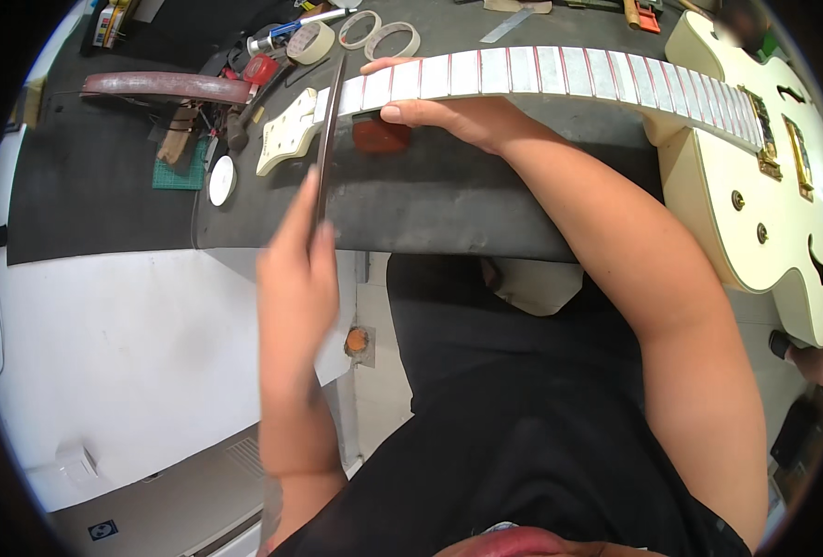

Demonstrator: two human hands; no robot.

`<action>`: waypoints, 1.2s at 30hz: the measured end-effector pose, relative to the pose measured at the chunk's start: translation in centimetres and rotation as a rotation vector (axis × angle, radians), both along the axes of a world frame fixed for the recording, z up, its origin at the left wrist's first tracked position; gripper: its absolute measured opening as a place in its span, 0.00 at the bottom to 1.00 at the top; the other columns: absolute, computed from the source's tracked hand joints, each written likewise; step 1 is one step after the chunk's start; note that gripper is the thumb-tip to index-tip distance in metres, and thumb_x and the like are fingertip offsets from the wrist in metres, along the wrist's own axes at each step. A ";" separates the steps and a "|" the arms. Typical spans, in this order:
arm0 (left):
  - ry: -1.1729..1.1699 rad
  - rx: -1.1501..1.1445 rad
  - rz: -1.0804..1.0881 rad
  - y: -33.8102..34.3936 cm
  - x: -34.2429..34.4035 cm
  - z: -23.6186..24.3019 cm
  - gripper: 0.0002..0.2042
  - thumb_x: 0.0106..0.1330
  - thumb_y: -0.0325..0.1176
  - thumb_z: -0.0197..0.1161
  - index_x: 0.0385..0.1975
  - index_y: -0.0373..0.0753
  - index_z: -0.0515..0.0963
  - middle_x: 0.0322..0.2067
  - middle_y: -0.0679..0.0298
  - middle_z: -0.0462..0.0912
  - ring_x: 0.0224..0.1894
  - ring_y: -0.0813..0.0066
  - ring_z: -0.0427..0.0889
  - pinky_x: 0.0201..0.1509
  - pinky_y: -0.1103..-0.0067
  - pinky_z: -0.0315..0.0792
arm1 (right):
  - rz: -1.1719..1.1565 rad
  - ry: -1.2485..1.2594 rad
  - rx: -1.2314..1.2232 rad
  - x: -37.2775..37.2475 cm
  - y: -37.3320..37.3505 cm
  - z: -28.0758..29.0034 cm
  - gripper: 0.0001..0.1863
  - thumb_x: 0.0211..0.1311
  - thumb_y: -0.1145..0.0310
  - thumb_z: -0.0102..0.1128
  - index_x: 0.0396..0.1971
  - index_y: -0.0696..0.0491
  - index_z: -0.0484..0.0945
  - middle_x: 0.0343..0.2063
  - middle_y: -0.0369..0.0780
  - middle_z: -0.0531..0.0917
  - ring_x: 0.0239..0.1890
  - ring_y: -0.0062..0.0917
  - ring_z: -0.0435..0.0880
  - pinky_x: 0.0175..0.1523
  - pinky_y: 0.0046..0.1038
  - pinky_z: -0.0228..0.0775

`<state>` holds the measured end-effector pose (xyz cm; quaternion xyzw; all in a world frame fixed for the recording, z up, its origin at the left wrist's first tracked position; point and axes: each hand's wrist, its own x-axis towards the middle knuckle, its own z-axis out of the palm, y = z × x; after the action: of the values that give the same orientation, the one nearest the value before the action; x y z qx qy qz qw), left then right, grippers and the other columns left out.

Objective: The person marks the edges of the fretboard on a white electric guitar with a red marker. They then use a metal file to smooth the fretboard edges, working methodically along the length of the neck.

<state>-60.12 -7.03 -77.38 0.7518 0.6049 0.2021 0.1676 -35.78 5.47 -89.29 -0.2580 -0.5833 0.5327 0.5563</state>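
Dark steel, a long thin file (331, 130), is pinched in the left hand (297, 278), fingers closed on its near end, its far part crossing the guitar neck (560, 72). Further off, the right hand (449, 111) wraps the taped neck near the cream headstock (286, 133); tape rolls (379, 35) lie beyond.

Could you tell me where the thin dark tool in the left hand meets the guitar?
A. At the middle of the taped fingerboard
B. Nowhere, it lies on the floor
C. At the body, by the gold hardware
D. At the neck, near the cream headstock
D: the left hand holds the thin dark tool across the neck right beside the cream headstock, while the right hand grips the neck next to it.
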 end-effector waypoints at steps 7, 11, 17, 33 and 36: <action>0.013 -0.052 -0.075 5.6 0.7 0.8 0.26 0.78 0.25 0.58 0.76 0.43 0.74 0.25 0.66 0.76 0.24 0.81 0.68 0.32 0.77 0.70 | 0.000 -0.015 0.021 0.7 -0.2 0.0 0.31 0.71 0.58 0.73 0.71 0.49 0.80 0.55 0.36 0.88 0.58 0.21 0.82 0.67 0.29 0.72; -0.032 -0.075 0.060 -4.8 -2.2 -1.9 0.30 0.76 0.18 0.56 0.79 0.43 0.71 0.43 0.56 0.87 0.29 0.80 0.74 0.39 0.79 0.75 | -0.025 -0.037 0.007 -0.3 0.1 -0.5 0.32 0.69 0.58 0.75 0.70 0.51 0.79 0.57 0.35 0.87 0.60 0.22 0.82 0.69 0.29 0.71; -0.026 -0.201 0.029 6.6 2.7 2.5 0.27 0.77 0.26 0.58 0.77 0.40 0.73 0.23 0.67 0.76 0.25 0.80 0.73 0.30 0.77 0.70 | -0.004 -0.018 -0.011 0.5 -0.2 0.5 0.31 0.69 0.59 0.74 0.70 0.50 0.80 0.55 0.35 0.88 0.57 0.21 0.82 0.65 0.28 0.74; -0.232 -0.280 0.015 7.8 3.6 2.1 0.26 0.81 0.29 0.55 0.78 0.38 0.70 0.22 0.71 0.70 0.24 0.84 0.68 0.29 0.79 0.67 | 0.014 0.002 -0.010 0.5 -0.4 0.7 0.31 0.69 0.58 0.75 0.69 0.51 0.80 0.57 0.35 0.87 0.60 0.22 0.82 0.67 0.30 0.73; -0.230 -0.253 0.028 5.0 2.8 1.5 0.26 0.81 0.28 0.55 0.79 0.38 0.70 0.23 0.72 0.69 0.25 0.84 0.68 0.30 0.80 0.67 | -0.012 -0.033 0.004 0.8 -0.1 0.1 0.31 0.70 0.58 0.75 0.70 0.51 0.80 0.57 0.36 0.87 0.61 0.22 0.82 0.68 0.30 0.72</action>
<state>-57.29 -2.01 -75.93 0.6881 0.6128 0.2113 0.3261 -34.99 5.34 -89.16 -0.2694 -0.5918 0.5238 0.5503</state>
